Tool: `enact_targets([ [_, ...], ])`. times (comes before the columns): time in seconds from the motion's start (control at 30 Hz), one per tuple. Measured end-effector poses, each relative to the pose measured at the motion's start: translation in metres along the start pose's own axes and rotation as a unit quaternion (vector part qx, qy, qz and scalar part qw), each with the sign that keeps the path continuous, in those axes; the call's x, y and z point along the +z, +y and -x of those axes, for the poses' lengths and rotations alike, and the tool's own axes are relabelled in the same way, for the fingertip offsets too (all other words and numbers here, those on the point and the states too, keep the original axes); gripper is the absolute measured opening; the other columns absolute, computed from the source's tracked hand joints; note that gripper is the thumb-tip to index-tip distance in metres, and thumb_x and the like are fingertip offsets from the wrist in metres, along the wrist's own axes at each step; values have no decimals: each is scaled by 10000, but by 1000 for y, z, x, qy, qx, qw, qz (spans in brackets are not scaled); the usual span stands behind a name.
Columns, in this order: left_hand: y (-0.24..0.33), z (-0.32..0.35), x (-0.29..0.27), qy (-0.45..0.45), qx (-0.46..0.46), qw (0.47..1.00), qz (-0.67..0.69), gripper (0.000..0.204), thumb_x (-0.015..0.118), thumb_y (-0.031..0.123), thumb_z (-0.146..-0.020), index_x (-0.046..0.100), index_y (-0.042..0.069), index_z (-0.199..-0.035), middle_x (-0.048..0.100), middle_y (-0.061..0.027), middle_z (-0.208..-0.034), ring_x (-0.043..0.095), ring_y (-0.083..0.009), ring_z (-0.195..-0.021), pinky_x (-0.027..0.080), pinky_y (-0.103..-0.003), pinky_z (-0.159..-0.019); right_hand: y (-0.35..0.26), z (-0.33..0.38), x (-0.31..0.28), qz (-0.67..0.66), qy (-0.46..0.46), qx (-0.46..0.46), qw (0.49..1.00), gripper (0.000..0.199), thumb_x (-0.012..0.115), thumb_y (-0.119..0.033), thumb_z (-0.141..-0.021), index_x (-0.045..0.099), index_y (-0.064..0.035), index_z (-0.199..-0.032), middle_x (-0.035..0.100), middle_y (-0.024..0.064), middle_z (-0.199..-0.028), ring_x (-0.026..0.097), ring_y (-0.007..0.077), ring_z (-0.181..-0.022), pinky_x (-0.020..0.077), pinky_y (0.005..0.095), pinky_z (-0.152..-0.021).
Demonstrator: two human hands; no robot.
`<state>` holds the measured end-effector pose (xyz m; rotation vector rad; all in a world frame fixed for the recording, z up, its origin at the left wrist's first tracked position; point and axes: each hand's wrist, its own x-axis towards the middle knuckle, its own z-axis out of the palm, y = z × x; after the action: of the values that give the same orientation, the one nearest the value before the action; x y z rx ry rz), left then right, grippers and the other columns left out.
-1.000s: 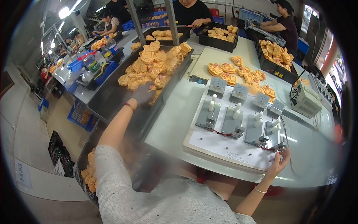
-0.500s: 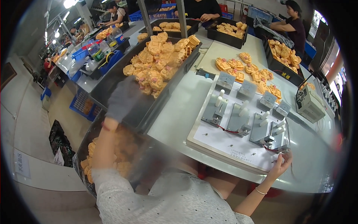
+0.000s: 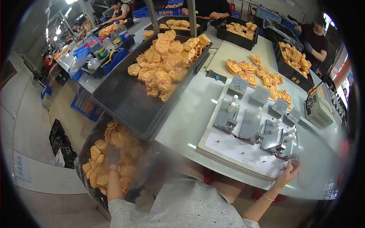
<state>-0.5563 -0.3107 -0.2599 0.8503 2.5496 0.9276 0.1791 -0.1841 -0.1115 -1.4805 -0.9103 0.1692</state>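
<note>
Left hand (image 3: pixel 113 156) in bin of orange parts (image 3: pixel 99 149), right hand (image 3: pixel 289 171) at white fixture board (image 3: pixel 243 150)

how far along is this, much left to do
Done, it seems: a low bin at the person's left holds many orange parts. In hand: the gloved left hand is down in that bin, blurred; the right hand touches the fixture board. Left: the black tray is still heaped at its far end, so plenty.

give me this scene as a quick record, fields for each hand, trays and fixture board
left hand: gloved, blurred, down in the low bin of orange parts
right hand: bare, at the near right corner of the white fixture board
black tray: on the table, orange parts piled at its far end
fixtures: grey clamps in a row on the board
others: people at far trays
</note>
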Motion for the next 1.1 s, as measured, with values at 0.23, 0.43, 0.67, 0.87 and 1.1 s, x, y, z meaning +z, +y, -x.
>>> enact_targets([
  [0.23, -106, -30, 82, -348, -54, 934, -65, 626, 660, 311, -831, 405, 21, -1324, 521, -190, -1266, 592, -340, -1013, 437, -407, -932, 3, -3, 5, -22, -14, 7, 1000, 398, 542, -89, -859, 463, -19, -1244, 473, 31, -981, 441, 109, -877, 389, 235, -756],
  [0.43, -103, -27, 105, -360, 6, 930, -72, 601, 658, 298, -833, 420, 20, -1310, 527, -178, -1252, 594, -329, -1001, 446, -401, -918, 1, -2, 3, -31, -3, 11, 999, 399, 523, -84, -855, 461, -18, -1243, 465, 27, -982, 436, 110, -881, 387, 238, -765],
  [0.67, -70, -31, 121, -378, 53, 919, -102, 572, 655, 283, -835, 436, 18, -1293, 535, -165, -1236, 596, -317, -986, 455, -394, -901, 3, 1, -6, -26, 13, -14, 999, 399, 523, -78, -847, 462, -16, -1236, 464, 24, -973, 427, 109, -889, 376, 229, -754],
  [0.87, -63, -18, 121, -385, 82, 909, -135, 548, 653, 270, -837, 451, 17, -1278, 542, -153, -1222, 598, -307, -973, 464, -388, -887, -2, 2, 0, -47, 15, 18, 999, 394, 524, -82, -846, 468, -15, -1230, 463, 28, -969, 423, 112, -884, 372, 242, -787],
  [1.1, -48, -10, 127, -398, 120, 893, -174, 519, 651, 255, -839, 468, 16, -1261, 549, -140, -1206, 600, -294, -958, 474, -381, -871, -1, 3, -2, -50, 24, 14, 998, 387, 526, -81, -840, 475, -18, -1218, 455, 24, -952, 421, 110, -876, 368, 231, -767],
])
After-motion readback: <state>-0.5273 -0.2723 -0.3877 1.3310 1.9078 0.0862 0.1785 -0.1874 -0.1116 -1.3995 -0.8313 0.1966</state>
